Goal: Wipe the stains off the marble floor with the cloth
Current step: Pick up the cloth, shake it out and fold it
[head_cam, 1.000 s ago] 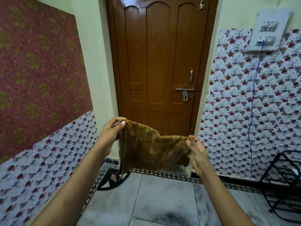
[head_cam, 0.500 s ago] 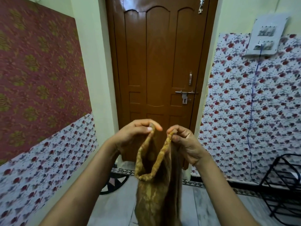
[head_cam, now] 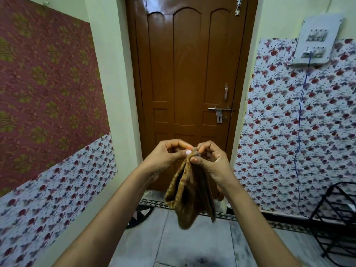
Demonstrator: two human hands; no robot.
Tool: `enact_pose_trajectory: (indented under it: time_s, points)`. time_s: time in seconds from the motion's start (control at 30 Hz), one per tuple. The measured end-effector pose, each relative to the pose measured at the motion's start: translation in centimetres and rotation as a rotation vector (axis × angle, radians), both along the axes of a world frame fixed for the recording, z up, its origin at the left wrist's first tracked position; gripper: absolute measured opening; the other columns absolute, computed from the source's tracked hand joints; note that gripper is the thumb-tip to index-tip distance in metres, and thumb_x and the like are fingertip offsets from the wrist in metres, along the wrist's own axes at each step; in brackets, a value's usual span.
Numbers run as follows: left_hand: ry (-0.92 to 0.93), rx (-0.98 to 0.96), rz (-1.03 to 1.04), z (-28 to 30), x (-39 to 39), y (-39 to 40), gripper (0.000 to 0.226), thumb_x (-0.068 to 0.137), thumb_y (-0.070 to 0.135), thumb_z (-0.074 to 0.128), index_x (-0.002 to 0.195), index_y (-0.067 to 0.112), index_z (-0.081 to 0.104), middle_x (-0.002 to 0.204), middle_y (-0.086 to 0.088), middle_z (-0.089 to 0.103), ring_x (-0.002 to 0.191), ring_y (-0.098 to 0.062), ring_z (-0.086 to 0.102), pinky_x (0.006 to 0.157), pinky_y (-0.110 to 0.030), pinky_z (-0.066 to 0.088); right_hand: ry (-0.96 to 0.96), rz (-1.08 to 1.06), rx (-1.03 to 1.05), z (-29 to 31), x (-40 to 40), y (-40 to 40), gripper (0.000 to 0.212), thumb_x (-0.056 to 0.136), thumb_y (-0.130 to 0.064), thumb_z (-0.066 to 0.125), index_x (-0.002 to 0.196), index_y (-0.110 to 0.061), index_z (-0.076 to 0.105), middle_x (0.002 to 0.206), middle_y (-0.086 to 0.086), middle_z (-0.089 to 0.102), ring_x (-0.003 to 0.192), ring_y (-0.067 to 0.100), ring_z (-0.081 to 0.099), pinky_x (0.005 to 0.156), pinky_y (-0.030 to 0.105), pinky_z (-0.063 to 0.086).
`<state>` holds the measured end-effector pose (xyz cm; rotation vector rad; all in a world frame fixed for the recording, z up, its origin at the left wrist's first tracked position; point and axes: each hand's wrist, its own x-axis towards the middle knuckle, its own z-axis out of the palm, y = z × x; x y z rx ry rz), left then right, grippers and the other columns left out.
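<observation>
Since half a second ago the two hands have drawn together until their fingertips meet, and the loose loop of fabric that sagged between them has closed into a narrow fold. The left hand (head_cam: pixel 167 155) pinches the top of the mustard-brown patterned cloth (head_cam: pixel 189 197) between thumb and bent forefinger, and the right hand (head_cam: pixel 211 160) pinches the same gathered corner from the other side, its thumb pressed flat on the fabric. The cloth hangs in the air from that shared pinch, doubled over in soft, thick folds with a rounded lower end, well above the floor. Below it lies the pale grey marble floor (head_cam: pixel 194 241), smooth and veined, with a dark smudgy stain (head_cam: pixel 200 260) near the bottom edge of the view. At the right stands a black wire rack (head_cam: pixel 339 218) of thin bent rods. Farther off, a black-and-white patterned border strip (head_cam: pixel 225 215) runs along the foot of the wall. Behind it rises a glossy brown panelled wooden door (head_cam: pixel 188 78) with a metal latch (head_cam: pixel 219 109). Red-flowered wallpaper (head_cam: pixel 300 135) flanks it, under a white switchboard (head_cam: pixel 316 40).
</observation>
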<state>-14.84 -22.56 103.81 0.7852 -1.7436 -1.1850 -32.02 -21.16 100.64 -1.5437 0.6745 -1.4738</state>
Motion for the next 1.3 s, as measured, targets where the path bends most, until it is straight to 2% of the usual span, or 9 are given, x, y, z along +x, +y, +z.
enact_pose_trajectory:
  time_s: [0.13,0.3,0.4,0.53,0.67,0.9,1.07,1.17,1.3]
  points:
    - [-0.051,0.036,-0.042,-0.5,0.0,0.3,0.02,0.085,0.022,0.058,0.1,0.015,0.07,0.099,-0.008,0.069,0.1,-0.026,0.062,0.09,-0.04,0.047,0.029,-0.018,0.147,-1.0,0.0,-0.3,0.042,0.063,-0.026,0.074,0.1,-0.016,0.057,0.1,0.003,0.068,0.096,0.016,0.065,0.082,0.028,0.052]
    - [-0.151,0.117,-0.002,-1.6,0.9,0.6,0.03,0.09,0.038,0.053,0.117,0.028,0.064,0.106,-0.003,0.068,0.1,-0.02,0.062,0.086,-0.034,0.047,-0.001,-0.171,0.216,-2.3,0.0,-0.4,0.028,0.062,-0.035,0.073,0.08,-0.014,0.066,0.078,0.006,0.07,0.077,0.02,0.066,0.071,0.032,0.053]
    - [-0.382,0.103,-0.021,-2.1,0.8,0.9,0.06,0.077,0.049,0.065,0.131,0.032,0.046,0.114,0.005,0.058,0.106,-0.014,0.057,0.088,-0.032,0.047,0.022,-0.195,0.198,-2.5,0.0,-0.4,0.026,0.064,-0.034,0.072,0.079,-0.014,0.065,0.077,0.006,0.069,0.075,0.02,0.067,0.068,0.031,0.054]
    - [-0.583,-0.04,0.165,-1.9,-0.1,0.2,0.023,0.081,0.023,0.068,0.102,0.025,0.059,0.098,0.004,0.061,0.095,-0.013,0.059,0.085,-0.035,0.054,-0.002,-0.261,0.176,-3.0,0.4,-0.7,0.017,0.072,-0.031,0.073,0.074,-0.017,0.063,0.074,0.007,0.068,0.072,0.022,0.066,0.068,0.037,0.053]
    - [-0.686,-0.039,-0.003,0.6,0.3,-0.1,0.013,0.089,0.031,0.06,0.086,0.019,0.059,0.078,0.004,0.058,0.065,-0.007,0.055,0.051,-0.02,0.044,-0.024,-0.299,0.129,-3.2,-0.2,-0.8,0.014,0.087,-0.027,0.061,0.08,-0.016,0.058,0.074,0.004,0.062,0.07,0.015,0.061,0.065,0.029,0.05]
    - [-0.759,-0.325,-0.003,2.1,-1.0,-0.9,0.01,0.095,0.025,0.05,0.101,0.029,0.044,0.093,0.002,0.06,0.09,-0.018,0.06,0.068,-0.028,0.052,0.038,-0.34,0.173,-2.7,0.5,-0.7,0.024,0.098,-0.04,0.033,0.1,-0.019,0.046,0.086,-0.003,0.051,0.08,0.011,0.054,0.061,0.014,0.045]
    - [-0.743,-0.454,-0.005,3.8,-0.6,-0.4,0.022,0.092,0.01,0.05,0.086,0.031,0.048,0.085,0.007,0.059,0.081,-0.005,0.057,0.068,-0.023,0.047,0.133,0.061,0.359,-4.4,-0.3,0.0,0.06,0.067,-0.05,0.073,0.116,-0.022,0.051,0.105,-0.005,0.066,0.098,0.013,0.065,0.076,0.022,0.053]
    - [-0.865,-0.429,-0.054,5.5,-0.2,-0.1,0.031,0.091,0.003,0.048,0.083,0.029,0.062,0.087,0.018,0.058,0.085,0.003,0.054,0.073,-0.016,0.044,0.165,0.087,0.429,-6.3,-0.6,0.2,0.028,0.076,-0.023,0.073,0.099,-0.022,0.059,0.098,-0.003,0.068,0.098,0.016,0.065,0.078,0.024,0.053]
    - [-1.158,-0.308,-0.122,5.9,0.4,-0.3,0.04,0.091,0.016,0.056,0.128,0.03,0.053,0.113,0.015,0.051,0.104,-0.007,0.047,0.088,-0.021,0.043,0.078,0.0,0.398,-7.3,-1.4,0.2,0.013,0.085,-0.017,0.062,0.098,-0.018,0.063,0.092,-0.001,0.069,0.082,0.009,0.068,0.065,0.02,0.053]
